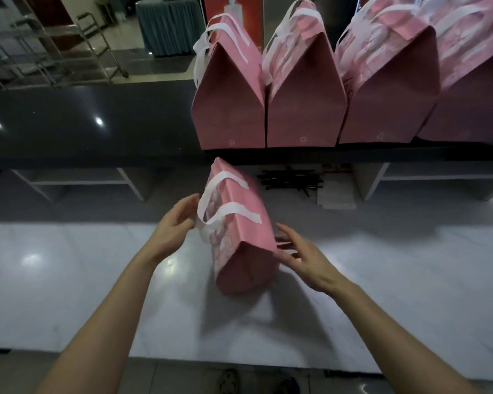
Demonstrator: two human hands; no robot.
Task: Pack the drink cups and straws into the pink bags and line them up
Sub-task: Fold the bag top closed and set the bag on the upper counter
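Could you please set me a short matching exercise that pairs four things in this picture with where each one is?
Things:
1. row of pink bags
2. single pink bag
3. black straws
4. left hand

Places:
A. on the white lower counter, between the two hands
B. under the dark shelf, at the back of the counter
C. on the dark upper shelf
D. beside the single bag's white handle

Pairs: 1-C, 2-A, 3-B, 4-D

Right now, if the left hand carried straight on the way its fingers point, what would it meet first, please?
Most likely the pink bag on the white counter: the left hand is open, fingers aimed at the bag's near side by its white handle. Whether it is touching already is unclear.
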